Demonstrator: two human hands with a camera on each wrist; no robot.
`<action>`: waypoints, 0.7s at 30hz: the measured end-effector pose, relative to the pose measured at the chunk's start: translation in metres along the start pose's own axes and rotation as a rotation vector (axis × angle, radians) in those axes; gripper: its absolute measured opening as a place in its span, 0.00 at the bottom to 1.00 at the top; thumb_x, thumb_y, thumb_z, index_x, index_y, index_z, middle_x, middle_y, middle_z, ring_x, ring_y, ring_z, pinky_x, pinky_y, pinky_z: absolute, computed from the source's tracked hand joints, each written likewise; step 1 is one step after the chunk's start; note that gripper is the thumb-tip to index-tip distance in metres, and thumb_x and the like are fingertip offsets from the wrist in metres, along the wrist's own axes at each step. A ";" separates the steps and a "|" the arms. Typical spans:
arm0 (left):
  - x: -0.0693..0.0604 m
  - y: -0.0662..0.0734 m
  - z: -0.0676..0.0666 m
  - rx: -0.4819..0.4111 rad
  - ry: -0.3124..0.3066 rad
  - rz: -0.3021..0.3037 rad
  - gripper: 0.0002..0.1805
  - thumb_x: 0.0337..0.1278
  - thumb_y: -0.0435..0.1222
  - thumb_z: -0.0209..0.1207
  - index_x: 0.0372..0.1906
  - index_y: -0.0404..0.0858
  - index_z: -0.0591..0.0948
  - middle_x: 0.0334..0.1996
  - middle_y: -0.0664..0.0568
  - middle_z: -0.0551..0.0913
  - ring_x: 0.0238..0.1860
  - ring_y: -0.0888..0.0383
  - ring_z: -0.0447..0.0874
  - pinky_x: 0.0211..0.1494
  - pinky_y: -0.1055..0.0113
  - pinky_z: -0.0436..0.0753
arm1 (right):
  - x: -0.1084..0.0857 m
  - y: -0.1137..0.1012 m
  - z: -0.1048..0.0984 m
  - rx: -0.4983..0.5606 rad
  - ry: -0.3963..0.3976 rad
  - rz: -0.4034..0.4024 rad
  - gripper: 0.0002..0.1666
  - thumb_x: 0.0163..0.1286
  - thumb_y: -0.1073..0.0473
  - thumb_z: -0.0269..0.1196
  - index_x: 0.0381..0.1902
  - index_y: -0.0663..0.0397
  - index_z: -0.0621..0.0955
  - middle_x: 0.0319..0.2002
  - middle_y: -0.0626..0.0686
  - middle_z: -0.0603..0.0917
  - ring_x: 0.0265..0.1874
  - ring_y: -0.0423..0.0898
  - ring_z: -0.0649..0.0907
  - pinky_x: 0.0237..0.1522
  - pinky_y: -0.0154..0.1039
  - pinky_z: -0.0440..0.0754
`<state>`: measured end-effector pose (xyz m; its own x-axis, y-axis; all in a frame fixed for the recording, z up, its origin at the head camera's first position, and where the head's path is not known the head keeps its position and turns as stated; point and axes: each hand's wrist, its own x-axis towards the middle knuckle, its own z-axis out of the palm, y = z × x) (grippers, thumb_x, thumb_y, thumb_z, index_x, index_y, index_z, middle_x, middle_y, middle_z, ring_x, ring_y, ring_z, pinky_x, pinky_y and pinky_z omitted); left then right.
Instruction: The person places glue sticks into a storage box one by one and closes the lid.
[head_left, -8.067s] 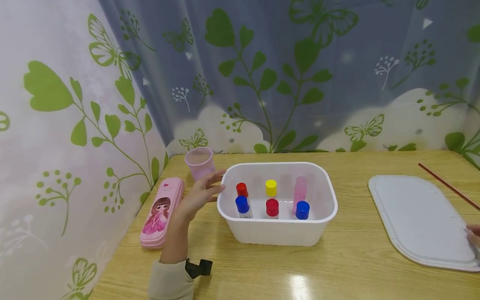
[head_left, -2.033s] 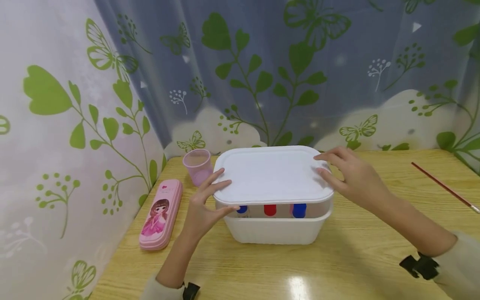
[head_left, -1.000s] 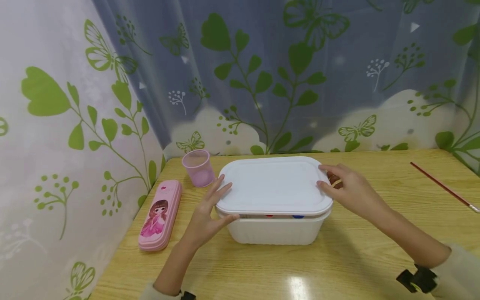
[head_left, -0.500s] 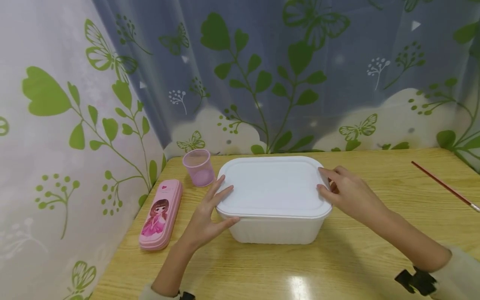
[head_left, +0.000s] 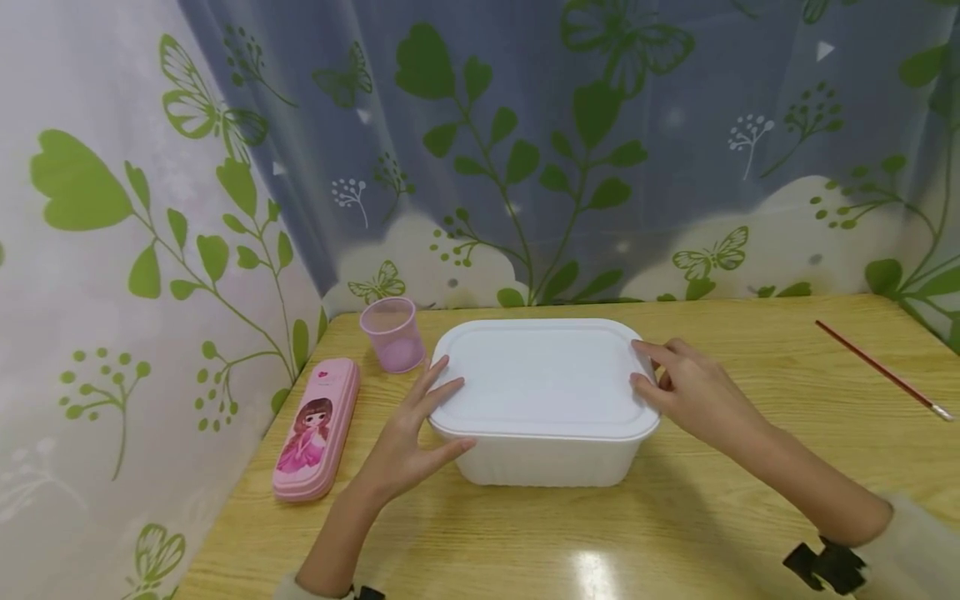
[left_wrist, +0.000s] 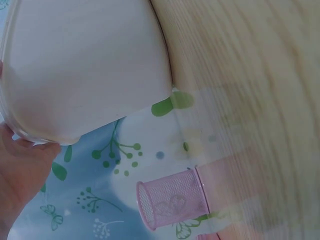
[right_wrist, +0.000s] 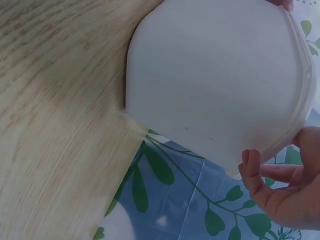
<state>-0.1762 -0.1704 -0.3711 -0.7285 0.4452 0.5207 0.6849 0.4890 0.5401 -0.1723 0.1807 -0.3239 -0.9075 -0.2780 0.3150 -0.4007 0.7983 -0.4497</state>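
A white plastic box (head_left: 547, 463) stands on the wooden table, its flat white lid (head_left: 543, 379) lying level on the rim. The box's inside is hidden. At the left end, my left hand (head_left: 401, 446) spreads its fairly straight fingers over the lid's edge, with the thumb against the front corner. My right hand (head_left: 693, 392) holds the lid's right edge: thumb and forefinger touch the top, while other fingers curl below the rim, as the right wrist view shows. Both hands flank the white box wall (right_wrist: 210, 85) there.
A pink pencil case (head_left: 318, 429) with a doll picture lies left of the left hand. Behind it stands a see-through pink cup (head_left: 393, 335), a mesh-like holder in the left wrist view. A thin red paintbrush (head_left: 877, 367) lies at right. A patterned curtain (head_left: 480, 167) backs the table.
The lid, earlier lying on the table at right, was carried over the box and lowered onto its rim. The colour-capped bottles inside are now covered. Both hands moved down with the lid.
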 end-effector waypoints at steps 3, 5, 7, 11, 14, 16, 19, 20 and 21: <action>-0.001 0.000 0.000 0.009 -0.004 0.000 0.36 0.46 0.45 0.67 0.63 0.42 0.69 0.70 0.51 0.52 0.68 0.44 0.47 0.63 0.45 0.57 | 0.002 -0.001 0.000 -0.013 -0.005 -0.009 0.27 0.65 0.58 0.58 0.58 0.70 0.72 0.35 0.58 0.75 0.24 0.43 0.74 0.17 0.34 0.71; -0.001 0.000 0.000 0.013 -0.004 0.004 0.36 0.47 0.45 0.67 0.63 0.42 0.69 0.70 0.51 0.53 0.68 0.44 0.47 0.63 0.45 0.57 | 0.003 -0.001 0.000 -0.022 -0.006 -0.017 0.27 0.65 0.59 0.58 0.57 0.70 0.72 0.34 0.58 0.75 0.23 0.43 0.73 0.17 0.34 0.70; -0.001 -0.001 0.000 0.019 -0.004 0.010 0.36 0.48 0.46 0.66 0.63 0.41 0.69 0.70 0.51 0.53 0.68 0.45 0.47 0.63 0.44 0.57 | 0.005 -0.001 0.000 -0.031 -0.004 -0.024 0.26 0.64 0.60 0.57 0.57 0.71 0.72 0.33 0.57 0.75 0.22 0.44 0.72 0.16 0.35 0.70; -0.002 -0.001 0.000 0.028 -0.008 0.020 0.35 0.49 0.47 0.65 0.63 0.41 0.69 0.70 0.50 0.53 0.68 0.45 0.46 0.63 0.43 0.56 | 0.008 0.000 0.001 -0.042 -0.011 -0.030 0.26 0.64 0.60 0.57 0.57 0.71 0.72 0.31 0.57 0.75 0.19 0.43 0.69 0.15 0.35 0.68; -0.002 -0.001 0.000 0.032 -0.014 0.017 0.35 0.48 0.46 0.65 0.63 0.41 0.69 0.70 0.51 0.53 0.68 0.46 0.46 0.63 0.43 0.55 | 0.010 0.001 0.001 -0.048 -0.027 -0.028 0.26 0.64 0.60 0.57 0.57 0.71 0.72 0.31 0.57 0.75 0.19 0.43 0.69 0.15 0.35 0.68; -0.003 0.000 -0.001 0.036 -0.019 0.015 0.36 0.48 0.46 0.66 0.63 0.41 0.69 0.70 0.51 0.53 0.68 0.46 0.47 0.63 0.43 0.56 | 0.011 0.002 0.001 -0.050 -0.039 -0.025 0.26 0.65 0.60 0.58 0.58 0.70 0.71 0.32 0.57 0.75 0.19 0.43 0.69 0.16 0.35 0.68; -0.003 0.000 -0.002 0.049 -0.025 0.018 0.36 0.46 0.45 0.67 0.63 0.41 0.69 0.69 0.51 0.54 0.68 0.46 0.47 0.63 0.45 0.57 | 0.011 0.001 0.000 -0.053 -0.053 -0.018 0.27 0.65 0.60 0.58 0.58 0.70 0.71 0.32 0.57 0.75 0.19 0.43 0.69 0.16 0.35 0.68; -0.003 0.000 -0.002 0.057 -0.026 0.022 0.37 0.46 0.44 0.67 0.63 0.41 0.69 0.69 0.51 0.54 0.68 0.47 0.48 0.63 0.46 0.57 | 0.011 0.001 0.000 -0.052 -0.056 -0.018 0.27 0.65 0.60 0.58 0.58 0.70 0.71 0.32 0.57 0.75 0.19 0.43 0.69 0.16 0.35 0.68; -0.003 0.000 -0.002 0.068 -0.024 0.028 0.37 0.45 0.44 0.68 0.63 0.41 0.69 0.69 0.51 0.54 0.68 0.47 0.48 0.63 0.47 0.58 | 0.011 0.001 0.000 -0.051 -0.061 -0.014 0.27 0.65 0.60 0.58 0.58 0.70 0.71 0.32 0.58 0.75 0.19 0.43 0.69 0.16 0.35 0.68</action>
<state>-0.1739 -0.1733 -0.3717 -0.7096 0.4770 0.5186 0.7032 0.5256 0.4787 -0.1827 0.1781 -0.3207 -0.9086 -0.3196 0.2690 -0.4075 0.8201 -0.4017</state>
